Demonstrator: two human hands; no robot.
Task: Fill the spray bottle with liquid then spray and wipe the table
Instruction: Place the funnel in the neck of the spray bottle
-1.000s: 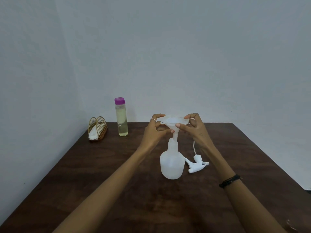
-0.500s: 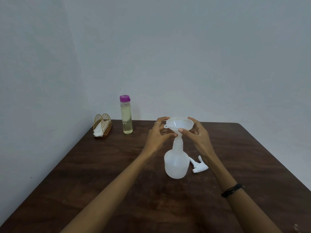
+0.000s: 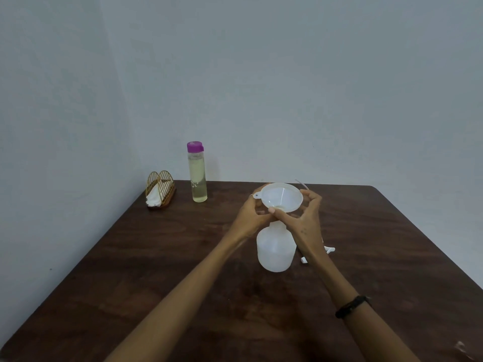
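Note:
A white translucent spray bottle (image 3: pixel 274 250) stands uncapped at the middle of the dark wooden table (image 3: pixel 156 270). A white funnel (image 3: pixel 283 195) sits in its neck. My left hand (image 3: pixel 252 214) pinches the funnel's left side and stem, and my right hand (image 3: pixel 304 218) holds its right rim and stem. The white spray head (image 3: pixel 328 250) lies on the table just right of the bottle, partly hidden by my right forearm. A clear bottle of pale yellow liquid with a purple cap (image 3: pixel 197 172) stands at the back left.
A small gold wire holder with white napkins (image 3: pixel 159 193) sits at the table's back left corner, close to the wall. Walls close in behind and to the left. A black band is on my right wrist (image 3: pixel 351 307).
The funnel has settled lower onto the bottle neck and now tilts toward me, so its inside shows. My head has shifted, moving everything rightward in view. Both hands stay on the funnel.

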